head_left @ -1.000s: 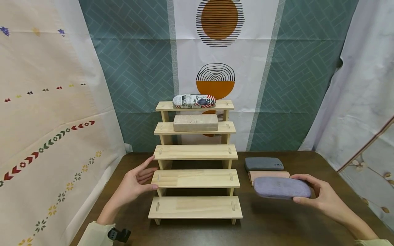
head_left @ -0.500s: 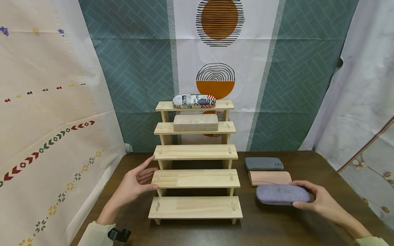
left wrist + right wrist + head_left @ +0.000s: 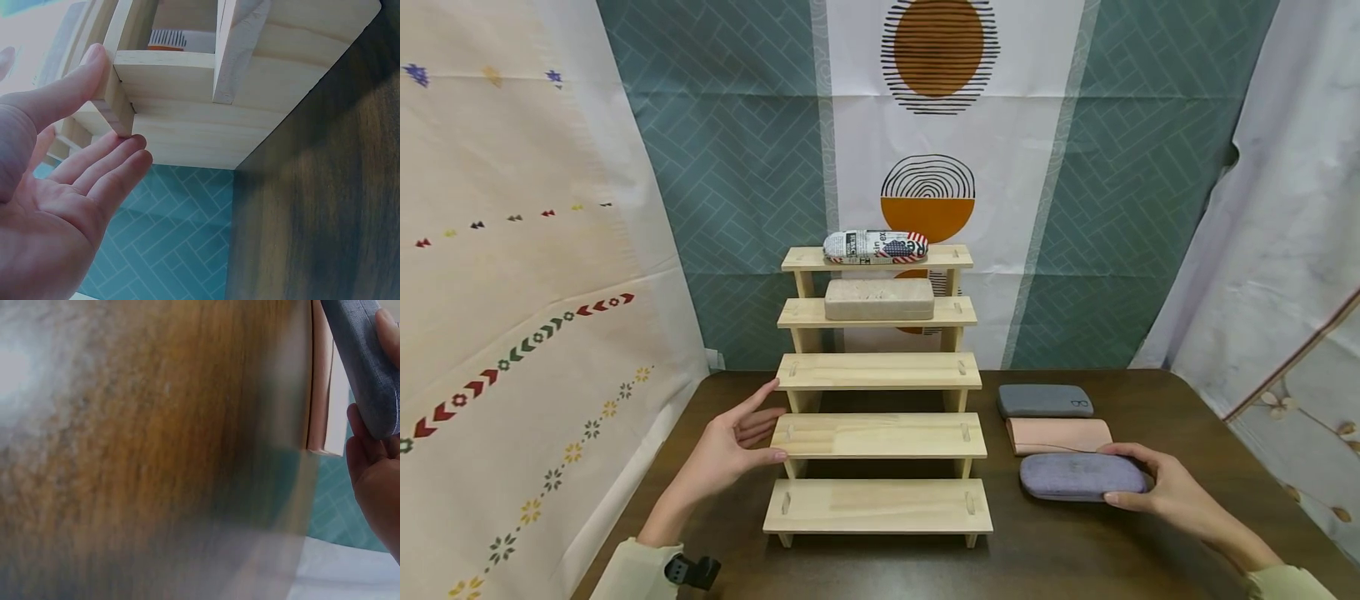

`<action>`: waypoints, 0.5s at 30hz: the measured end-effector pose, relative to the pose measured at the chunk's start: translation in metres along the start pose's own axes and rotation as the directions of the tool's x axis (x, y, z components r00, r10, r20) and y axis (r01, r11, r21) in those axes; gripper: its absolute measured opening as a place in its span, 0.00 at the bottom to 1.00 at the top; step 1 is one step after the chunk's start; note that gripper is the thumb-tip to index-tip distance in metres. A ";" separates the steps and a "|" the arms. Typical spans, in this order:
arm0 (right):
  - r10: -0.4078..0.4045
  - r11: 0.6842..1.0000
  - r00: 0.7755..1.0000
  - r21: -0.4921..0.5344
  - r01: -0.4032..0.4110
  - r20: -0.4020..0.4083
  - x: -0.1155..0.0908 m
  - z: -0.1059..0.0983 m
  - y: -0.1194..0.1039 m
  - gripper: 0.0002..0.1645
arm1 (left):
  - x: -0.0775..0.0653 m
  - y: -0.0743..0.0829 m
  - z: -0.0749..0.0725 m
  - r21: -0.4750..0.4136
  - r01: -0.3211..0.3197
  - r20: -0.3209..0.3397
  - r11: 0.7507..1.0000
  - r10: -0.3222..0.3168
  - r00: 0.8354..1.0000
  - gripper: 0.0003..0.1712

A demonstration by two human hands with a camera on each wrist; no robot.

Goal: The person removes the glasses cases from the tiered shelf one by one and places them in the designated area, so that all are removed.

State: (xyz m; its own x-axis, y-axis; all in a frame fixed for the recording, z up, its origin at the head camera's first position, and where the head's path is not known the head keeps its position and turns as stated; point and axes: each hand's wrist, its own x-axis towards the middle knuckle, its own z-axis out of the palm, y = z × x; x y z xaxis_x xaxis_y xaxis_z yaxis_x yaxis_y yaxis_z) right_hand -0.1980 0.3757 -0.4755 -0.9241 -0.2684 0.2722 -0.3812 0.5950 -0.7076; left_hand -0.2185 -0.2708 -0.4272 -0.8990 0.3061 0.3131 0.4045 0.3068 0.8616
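Note:
A lavender-grey glasses case (image 3: 1078, 476) is at the right front, in front of a pink case (image 3: 1056, 435). My right hand (image 3: 1168, 492) grips its right end, thumb at the front and fingers behind. In the right wrist view the same glasses case (image 3: 365, 369) lies between thumb and fingers; whether it touches the table I cannot tell. My left hand (image 3: 722, 446) holds the left side of a stepped wooden stand (image 3: 876, 435). The left wrist view shows a board end (image 3: 117, 106) between the thumb and fingers of that hand (image 3: 69, 200).
A newspaper-print case (image 3: 876, 247) sits on the top step, and a beige case (image 3: 880, 299) on the step below. The grey case (image 3: 1045, 401) with a spectacles mark lies behind the pink one. Patterned cloths (image 3: 730, 167) hang around the dark table (image 3: 880, 575).
My right hand has lowered the lavender-grey glasses case toward the table, in front of the pink case, and shifted slightly left. My left hand has stayed on the stand.

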 end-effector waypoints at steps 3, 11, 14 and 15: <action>0.006 1.000 1.000 -0.010 -0.006 0.003 0.002 0.002 0.000 0.35 | 0.000 0.000 0.000 0.002 -0.003 -0.001 1.000 0.003 1.000 0.60; -0.009 1.000 1.000 0.019 0.009 0.017 0.004 0.007 0.006 0.35 | 0.000 0.000 0.000 0.004 -0.006 0.001 1.000 0.006 1.000 0.60; -0.030 0.999 0.999 0.014 0.030 0.023 0.006 0.007 0.008 0.35 | 0.000 0.000 0.000 0.008 -0.010 0.000 1.000 0.010 1.000 0.60; -0.036 0.999 0.999 0.004 0.035 0.021 0.006 0.007 0.009 0.35 | 0.000 0.000 0.000 0.009 -0.011 -0.001 1.000 0.011 1.000 0.60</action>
State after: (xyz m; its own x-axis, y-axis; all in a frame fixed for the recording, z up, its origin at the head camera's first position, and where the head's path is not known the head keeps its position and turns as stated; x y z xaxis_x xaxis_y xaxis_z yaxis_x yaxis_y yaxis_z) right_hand -0.2069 0.3739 -0.4843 -0.9091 -0.3054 0.2832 -0.4136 0.5817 -0.7004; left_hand -0.2186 -0.2707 -0.4278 -0.8948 0.3089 0.3224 0.4154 0.3115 0.8546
